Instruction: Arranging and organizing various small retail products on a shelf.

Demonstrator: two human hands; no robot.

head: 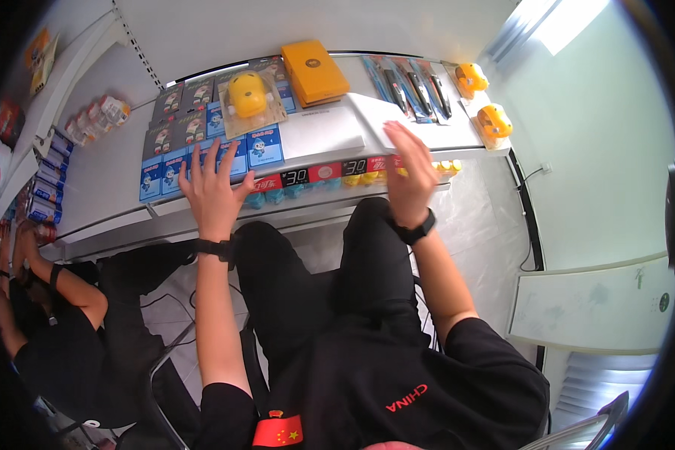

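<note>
My left hand (216,183), fingers spread, is over a front row of blue cartoon-print packs (152,175); whether the fingertips touch them I cannot tell. My right hand (412,175) has its fingers extended near the right end of a white box (365,118), with nothing visible in it. Another flat white box (322,133) lies between the hands. Behind my left hand, a yellow dog-shaped toy in a clear pack (247,97) rests on dark card packs (194,128) and blue packs. Two stacked orange boxes (315,73) lie near the back panel.
Blister-packed utility knives (419,93) and two yellow toy packs (492,121) lie on the shelf's right side. Price strips (323,171) line the shelf's front edge, above lower goods. At left are clear plastic containers (98,118), cans (45,194) and another person's arm (70,281).
</note>
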